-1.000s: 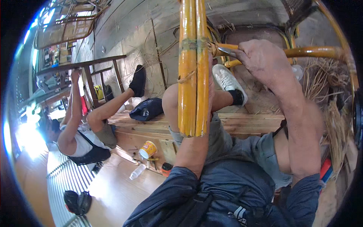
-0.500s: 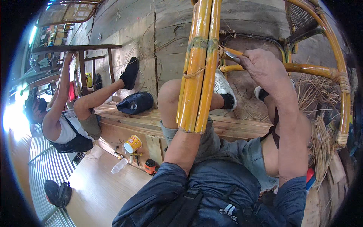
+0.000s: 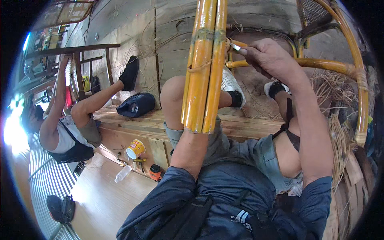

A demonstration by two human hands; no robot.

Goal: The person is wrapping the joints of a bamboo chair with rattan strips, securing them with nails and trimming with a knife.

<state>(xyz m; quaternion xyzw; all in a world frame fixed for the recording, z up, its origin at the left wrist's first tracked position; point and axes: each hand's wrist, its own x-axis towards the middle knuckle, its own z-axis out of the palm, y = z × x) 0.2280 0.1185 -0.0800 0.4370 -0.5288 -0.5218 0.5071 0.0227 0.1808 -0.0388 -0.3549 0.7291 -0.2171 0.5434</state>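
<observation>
Two thick yellow cane poles [image 3: 202, 68], bound side by side with a strip wrap, stand upright between my knees. My left forearm rises behind their lower end and my left hand is hidden by them. My right hand [image 3: 272, 60] is closed on a small metal blade [image 3: 235, 47], whose tip rests against the binding where a curved cane rail [image 3: 320, 63] joins the poles. The rail bends round into a chair frame arm [image 3: 360, 100] on the right.
Another person [image 3: 60, 128] sits at the left, holding a dark wooden frame [image 3: 78, 68]. A dark bag [image 3: 138, 105] lies on the wooden platform [image 3: 132, 124]. Below are a yellow cup [image 3: 136, 149], a plastic bottle [image 3: 123, 173] and dark shoes [image 3: 60, 208]. Dry cane strands [image 3: 340, 132] pile at right.
The view has swung, so the person at the left sits further left. The poles now lean slightly. My right hand stays at the binding with the blade.
</observation>
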